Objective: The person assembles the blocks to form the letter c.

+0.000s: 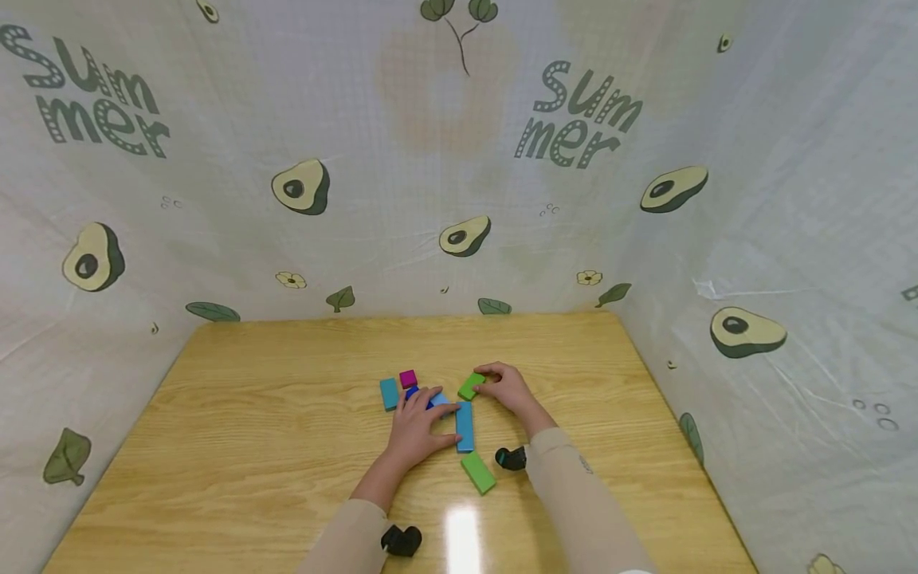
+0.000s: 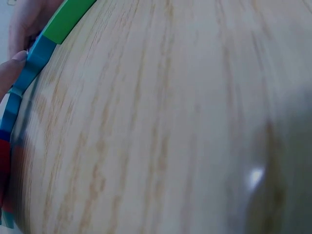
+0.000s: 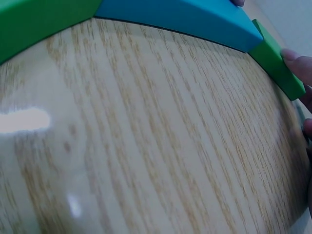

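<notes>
My right hand (image 1: pixel 508 388) pinches a green block (image 1: pixel 471 386) between thumb and fingers, beside the upper end of a long blue block (image 1: pixel 464 426). Thumb and index finger of my left hand (image 1: pixel 418 426) are spread and touch the blue block's left side. In the left wrist view the left thumb (image 2: pixel 13 68) shows against that block. A second green block (image 1: pixel 477 473) lies at an angle at the blue block's near end. Under and beyond the left fingers are a light blue block (image 1: pixel 440 401) and a dark blue block (image 1: pixel 412 392), both partly hidden.
Left of the left hand lie a teal block (image 1: pixel 389 395) and a small magenta block (image 1: pixel 408 379). All rest on a wooden table (image 1: pixel 272 430). A patterned cloth (image 1: pixel 373 263) hangs behind the table and along its sides. Each wrist wears a small black camera (image 1: pixel 402 541).
</notes>
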Demonstrator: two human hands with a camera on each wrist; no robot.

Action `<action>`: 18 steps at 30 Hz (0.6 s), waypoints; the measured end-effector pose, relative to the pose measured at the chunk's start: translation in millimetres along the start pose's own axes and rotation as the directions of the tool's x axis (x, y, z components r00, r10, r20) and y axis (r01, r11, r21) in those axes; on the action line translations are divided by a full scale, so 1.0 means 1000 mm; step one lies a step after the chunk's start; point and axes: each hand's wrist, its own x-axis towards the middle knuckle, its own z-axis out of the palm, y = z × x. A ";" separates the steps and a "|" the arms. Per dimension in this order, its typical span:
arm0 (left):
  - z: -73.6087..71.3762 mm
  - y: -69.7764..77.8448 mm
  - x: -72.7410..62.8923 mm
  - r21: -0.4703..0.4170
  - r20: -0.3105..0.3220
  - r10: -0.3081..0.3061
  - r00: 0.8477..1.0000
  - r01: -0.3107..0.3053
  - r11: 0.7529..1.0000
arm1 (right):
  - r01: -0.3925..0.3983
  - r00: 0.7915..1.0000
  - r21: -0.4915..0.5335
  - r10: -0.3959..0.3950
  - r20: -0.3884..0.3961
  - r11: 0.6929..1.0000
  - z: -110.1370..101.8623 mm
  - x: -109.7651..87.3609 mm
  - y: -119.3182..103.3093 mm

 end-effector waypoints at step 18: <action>-0.002 0.002 0.000 -0.008 -0.008 0.003 1.000 -0.003 1.000 | 0.000 1.000 -0.004 0.000 0.015 1.000 0.001 0.000 0.000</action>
